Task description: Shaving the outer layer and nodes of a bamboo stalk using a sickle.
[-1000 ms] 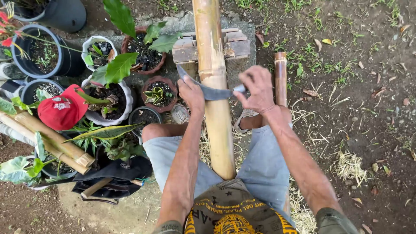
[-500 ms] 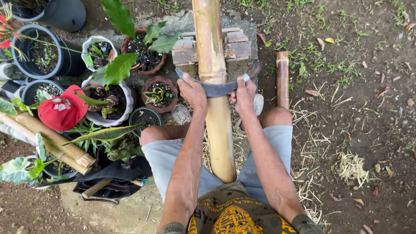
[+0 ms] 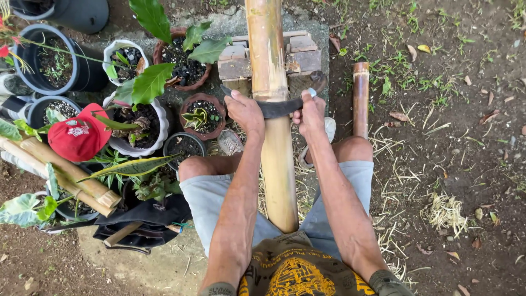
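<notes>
I see my left hand (image 3: 245, 111) closed around 1 end of a dark curved blade (image 3: 279, 107), and my right hand (image 3: 309, 114) closed around the other end. The blade lies across a thick bamboo pole (image 3: 274, 120), touching it just below a stack of grey blocks (image 3: 241, 60). The pole runs from the top of the view down between my knees, its near end against my shirt (image 3: 296, 271).

No packages or signs show. The only label is a small white patch on the front of a red cap (image 3: 76, 137), which sits on the plants to my left. My shirt carries a yellow print on olive cloth.

To my left stand several pots (image 3: 189, 74) with soil and broad green leaves, some white, some brown, some dark. 2 shorter bamboo lengths (image 3: 66, 172) lie slanted beside them, and a black bag (image 3: 148, 225) sits under the leaves near my left knee. A short bamboo piece (image 3: 360, 98) lies just right of my right knee. Pale shavings (image 3: 446, 211) are scattered on the dirt to the right. Nothing covers the blade except my fingers at its ends.
</notes>
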